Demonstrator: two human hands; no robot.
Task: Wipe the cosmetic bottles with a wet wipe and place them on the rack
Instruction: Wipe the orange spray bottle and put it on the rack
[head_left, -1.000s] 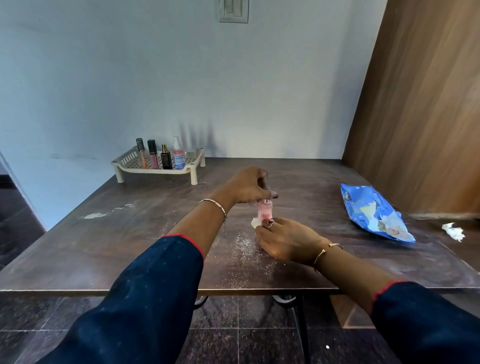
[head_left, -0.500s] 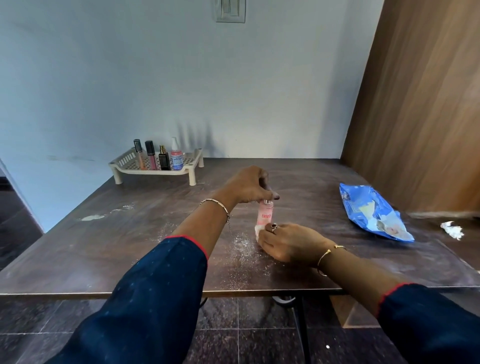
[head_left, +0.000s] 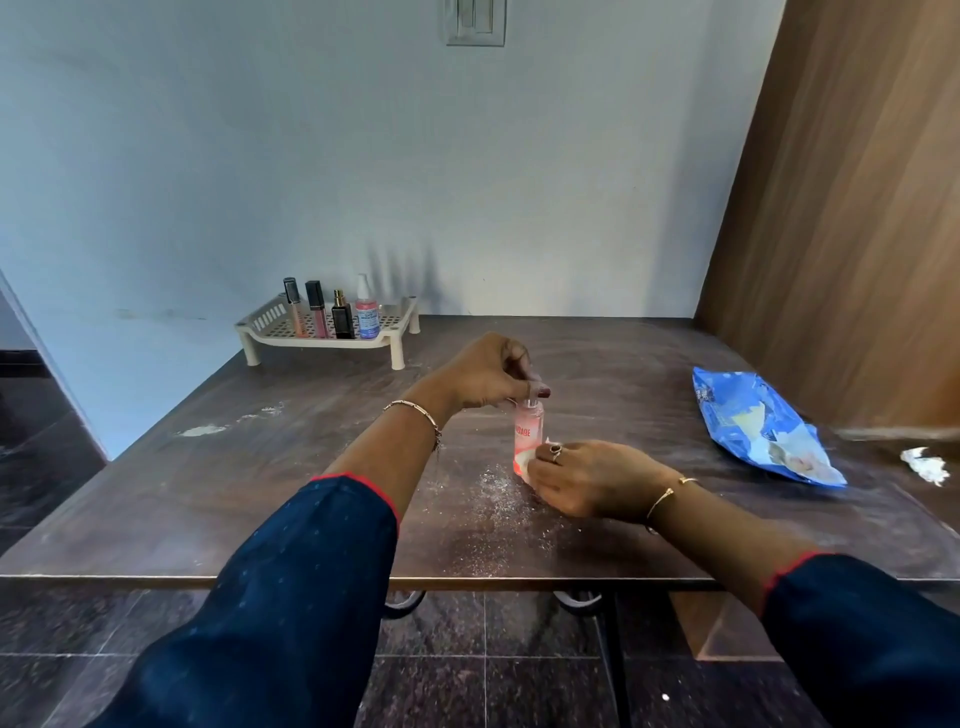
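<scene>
On the table (head_left: 260, 493), left hand (head_left: 483, 374) pinches the bottle (head_left: 529, 434) top while right hand (head_left: 587, 486) grips a wipe (head_left: 525, 460) at its base.

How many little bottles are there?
5. On the cream plastic rack: peach gloss tube, pink gloss tube, black perfume bottle, clear spray bottle. The left hand holds the fifth, a pink bottle.

A rack (head_left: 395, 340) is set at the far left of the table (head_left: 156, 509), against the wall. Two lip gloss tubes (head_left: 293, 306), a perfume bottle (head_left: 343, 317) and a spray bottle (head_left: 366, 309) are stood on it in a row, left to right. At mid-table a cosmetic bottle (head_left: 529, 431) is held upright, with the left hand (head_left: 483, 371) on its top and the right hand (head_left: 592, 480) and a wet wipe (head_left: 525, 460) at its base. A wipes pack (head_left: 753, 426) is laid to the right, with a crumpled wipe (head_left: 924, 464) beyond it.
</scene>
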